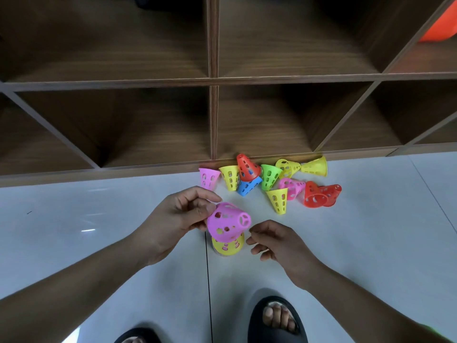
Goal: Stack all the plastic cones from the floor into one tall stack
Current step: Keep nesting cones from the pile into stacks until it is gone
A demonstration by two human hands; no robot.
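while left hand [183,211] pinches pink cone [227,222] over yellow cone [228,246] — right hand [274,241] beside

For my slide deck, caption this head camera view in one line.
Left hand holds a pink perforated plastic cone over a yellow perforated plastic cone.

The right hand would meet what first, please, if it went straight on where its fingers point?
The right hand would probably meet the pink cone, or the yellow cone beneath it; depth is unclear.

Thirteen cones [228,220], two hands [183,211], two sandals [277,318].
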